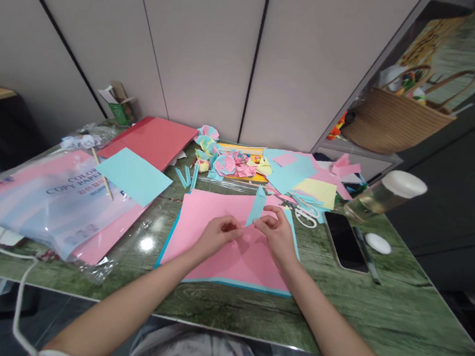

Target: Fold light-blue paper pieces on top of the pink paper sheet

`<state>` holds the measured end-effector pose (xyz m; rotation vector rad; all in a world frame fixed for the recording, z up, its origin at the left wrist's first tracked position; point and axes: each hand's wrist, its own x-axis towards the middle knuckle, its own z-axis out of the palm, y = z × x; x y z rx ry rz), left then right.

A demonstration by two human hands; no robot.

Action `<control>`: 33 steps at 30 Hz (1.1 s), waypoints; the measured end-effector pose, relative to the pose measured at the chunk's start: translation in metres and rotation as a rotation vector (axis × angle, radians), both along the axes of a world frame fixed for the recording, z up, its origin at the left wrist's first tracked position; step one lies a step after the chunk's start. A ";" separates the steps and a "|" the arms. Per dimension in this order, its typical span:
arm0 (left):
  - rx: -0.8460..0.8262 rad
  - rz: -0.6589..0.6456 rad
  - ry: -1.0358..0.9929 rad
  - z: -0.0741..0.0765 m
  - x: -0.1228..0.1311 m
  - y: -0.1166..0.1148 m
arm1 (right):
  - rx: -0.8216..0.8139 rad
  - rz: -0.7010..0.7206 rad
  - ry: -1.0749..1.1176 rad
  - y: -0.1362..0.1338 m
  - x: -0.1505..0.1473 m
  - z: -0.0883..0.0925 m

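A folded light blue paper strip (pixel 257 204) stands up over a stack of pink paper (pixel 216 210), its lower end at the fingertips of my right hand (pixel 277 235). Thumb and fingers of that hand pinch it. Just to the strip's left, my left hand (pixel 219 235) has its fingers curled and its thumb against them. Whatever lies between them, if anything, is too small to make out. Blue sheets show beneath the pink stack at its left and lower edges.
Behind the stack lie crumpled paper flowers (pixel 224 165), paper scraps (pixel 315 192) and white-handled scissors (pixel 307 215). At right are a phone (pixel 345 242), a pen (pixel 366 255), a white oval object (pixel 378 243) and a bottle (pixel 383 197). A plastic paper pack (pixel 59 198) lies left.
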<state>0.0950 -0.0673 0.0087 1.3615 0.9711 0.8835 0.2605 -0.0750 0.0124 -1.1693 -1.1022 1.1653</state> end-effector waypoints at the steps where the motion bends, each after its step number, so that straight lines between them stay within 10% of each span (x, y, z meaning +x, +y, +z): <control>1: -0.002 -0.002 -0.007 0.000 0.000 0.000 | 0.000 0.004 0.000 0.000 0.000 0.000; 33: 0.065 -0.011 0.084 0.005 0.003 -0.001 | 0.027 0.117 -0.086 -0.011 -0.019 0.002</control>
